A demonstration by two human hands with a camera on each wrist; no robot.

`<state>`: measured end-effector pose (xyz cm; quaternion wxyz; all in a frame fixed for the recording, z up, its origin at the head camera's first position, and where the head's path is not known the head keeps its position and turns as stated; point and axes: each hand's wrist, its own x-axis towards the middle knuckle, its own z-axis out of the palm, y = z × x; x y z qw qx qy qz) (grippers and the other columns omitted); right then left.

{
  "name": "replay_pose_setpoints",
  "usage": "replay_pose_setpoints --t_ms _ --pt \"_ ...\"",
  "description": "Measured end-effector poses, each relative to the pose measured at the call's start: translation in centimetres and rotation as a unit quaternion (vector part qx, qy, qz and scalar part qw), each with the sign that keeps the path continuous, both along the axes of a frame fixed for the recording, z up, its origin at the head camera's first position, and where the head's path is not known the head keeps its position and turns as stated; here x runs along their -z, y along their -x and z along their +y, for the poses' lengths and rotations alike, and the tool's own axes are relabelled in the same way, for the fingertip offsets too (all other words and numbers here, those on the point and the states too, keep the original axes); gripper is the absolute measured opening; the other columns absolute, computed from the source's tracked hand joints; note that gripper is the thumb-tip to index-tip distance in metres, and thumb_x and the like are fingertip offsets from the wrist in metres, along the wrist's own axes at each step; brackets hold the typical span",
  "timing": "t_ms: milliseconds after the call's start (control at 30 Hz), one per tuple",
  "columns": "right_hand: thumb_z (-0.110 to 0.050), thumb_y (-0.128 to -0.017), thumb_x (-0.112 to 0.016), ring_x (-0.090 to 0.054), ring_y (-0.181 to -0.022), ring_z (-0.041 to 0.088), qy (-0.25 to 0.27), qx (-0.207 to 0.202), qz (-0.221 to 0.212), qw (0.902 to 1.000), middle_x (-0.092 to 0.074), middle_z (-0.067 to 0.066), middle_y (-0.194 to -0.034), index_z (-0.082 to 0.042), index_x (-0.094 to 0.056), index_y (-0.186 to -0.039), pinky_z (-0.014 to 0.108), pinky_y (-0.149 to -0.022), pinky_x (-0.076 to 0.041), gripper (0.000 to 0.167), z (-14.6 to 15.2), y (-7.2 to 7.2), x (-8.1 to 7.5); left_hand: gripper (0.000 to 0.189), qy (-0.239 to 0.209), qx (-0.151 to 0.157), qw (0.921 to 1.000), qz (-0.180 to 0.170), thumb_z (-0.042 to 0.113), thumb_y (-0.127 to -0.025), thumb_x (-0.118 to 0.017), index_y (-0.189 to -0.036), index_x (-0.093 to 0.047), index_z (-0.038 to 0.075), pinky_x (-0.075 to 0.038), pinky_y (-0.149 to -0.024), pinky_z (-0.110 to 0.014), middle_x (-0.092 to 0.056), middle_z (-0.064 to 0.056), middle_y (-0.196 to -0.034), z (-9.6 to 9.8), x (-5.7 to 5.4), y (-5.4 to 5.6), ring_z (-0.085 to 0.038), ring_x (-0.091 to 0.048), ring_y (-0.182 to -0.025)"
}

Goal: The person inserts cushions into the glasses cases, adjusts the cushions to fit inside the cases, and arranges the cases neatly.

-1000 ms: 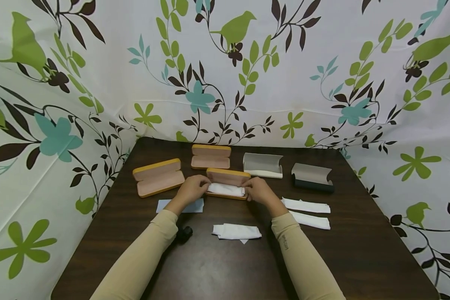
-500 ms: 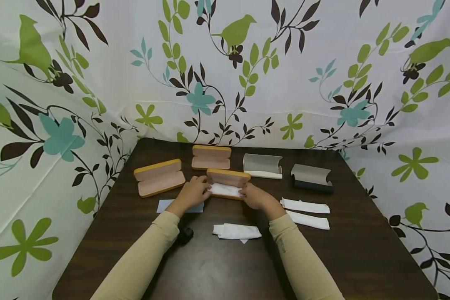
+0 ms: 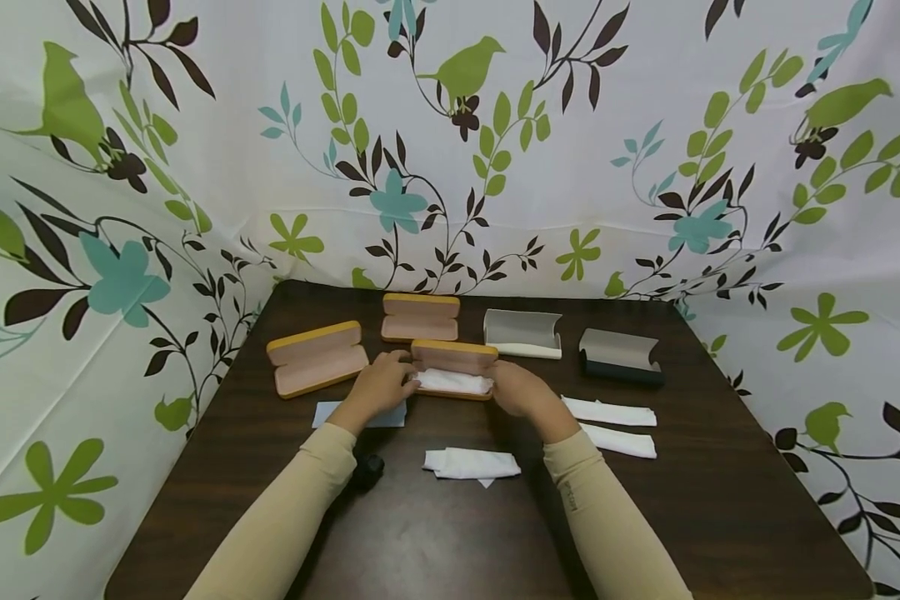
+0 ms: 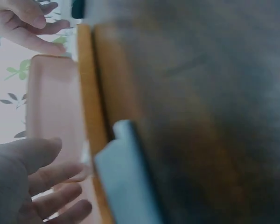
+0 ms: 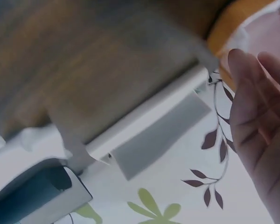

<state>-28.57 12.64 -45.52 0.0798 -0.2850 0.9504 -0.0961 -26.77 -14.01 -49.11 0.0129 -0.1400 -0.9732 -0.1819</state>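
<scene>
Dark table (image 3: 442, 533); orange case (image 3: 456, 358) holds white cloth (image 3: 453, 382); left hand (image 3: 381, 385), right hand (image 3: 523, 392) loose alongside.

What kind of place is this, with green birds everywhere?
Probably a small indoor work corner, though I can't tell which room. A bird-and-leaf printed sheet hangs behind a dark table, and open cases and folded white cloths are laid out on it.

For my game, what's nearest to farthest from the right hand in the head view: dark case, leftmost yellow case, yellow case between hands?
1. Yellow case between hands: beside the right hand.
2. Dark case: to the right.
3. Leftmost yellow case: past the left hand.
</scene>
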Motion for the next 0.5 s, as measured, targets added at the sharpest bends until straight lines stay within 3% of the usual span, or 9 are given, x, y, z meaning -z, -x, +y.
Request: replay_pose_setpoints --t_ms 133,200,267,367,433,500 --pt "-0.001 -0.1 -0.054 -0.068 -0.098 0.028 0.025 0.037 0.07 0.9965 -0.071 0.013 -0.104 -0.003 -0.072 -0.111 0.045 -0.083 -0.055 0.022 -0.2 -0.4 -0.7 0.021 -0.023 -0.033 0.999 0.019 0.028 -0.1 -0.066 -0.109 -0.078 0.012 -0.055 -0.081 -0.05 -0.068 -0.01 -0.122 -0.2 -1.6 0.1 -0.03 -0.065 -0.105" --pt "-0.002 -0.099 -0.057 -0.067 -0.091 0.026 0.055 0.045 0.125 0.9896 -0.069 0.01 -0.096 -0.004 -0.072 -0.101 0.044 -0.077 -0.056 0.015 -0.2 -0.4 -0.8 0.016 -0.027 -0.047 0.9975 0.046 0.026 -0.098 -0.069 -0.1 -0.077 0.012 -0.055 -0.07 -0.044 -0.071 -0.006 -0.105 -0.2 -2.3 0.1 -0.025 -0.067 -0.087" --pt "-0.001 -0.097 -0.059 -0.065 -0.09 0.028 0.09 0.049 0.18 0.9784 -0.067 0.01 -0.094 -0.004 -0.07 -0.098 0.045 -0.077 -0.055 0.012 -0.1 -0.5 -0.9 0.013 -0.037 -0.056 0.9947 0.079 0.025 -0.096 -0.073 -0.098 -0.074 0.012 -0.053 -0.065 -0.042 -0.07 -0.005 -0.098 -0.2 -2.7 0.3 -0.024 -0.065 -0.08" --pt "0.0 -0.094 -0.061 -0.064 -0.108 0.032 0.116 0.036 0.22 0.9678 -0.067 0.017 -0.113 0.0 -0.069 -0.114 0.046 -0.089 -0.054 0.021 0.0 -0.2 -0.7 0.029 -0.036 -0.045 0.9922 0.11 0.027 -0.096 -0.073 -0.119 -0.068 0.011 -0.057 -0.076 -0.047 -0.068 -0.009 -0.119 0.0 -3.1 0.6 -0.029 -0.066 -0.101" --pt "-0.003 -0.096 -0.061 -0.057 -0.125 0.035 0.097 0.026 0.201 0.9744 -0.06 0.021 -0.135 0.002 -0.061 -0.133 0.048 -0.101 -0.049 0.037 0.1 0.0 -0.3 0.049 -0.023 -0.025 0.9941 0.103 0.031 -0.097 -0.071 -0.139 -0.058 0.01 -0.054 -0.089 -0.054 -0.058 -0.01 -0.142 0.3 -3.2 0.8 -0.033 -0.06 -0.122" --pt "-0.008 -0.1 -0.06 -0.044 -0.14 0.037 0.064 0.017 0.153 0.986 -0.045 0.023 -0.153 0.005 -0.045 -0.149 0.049 -0.111 -0.041 0.053 0.1 0.2 0.2 0.06 0.004 0.003 0.9967 0.081 0.035 -0.1 -0.066 -0.151 -0.047 0.009 -0.048 -0.1 -0.058 -0.047 -0.011 -0.155 0.5 -3.0 1.0 -0.034 -0.05 -0.136"
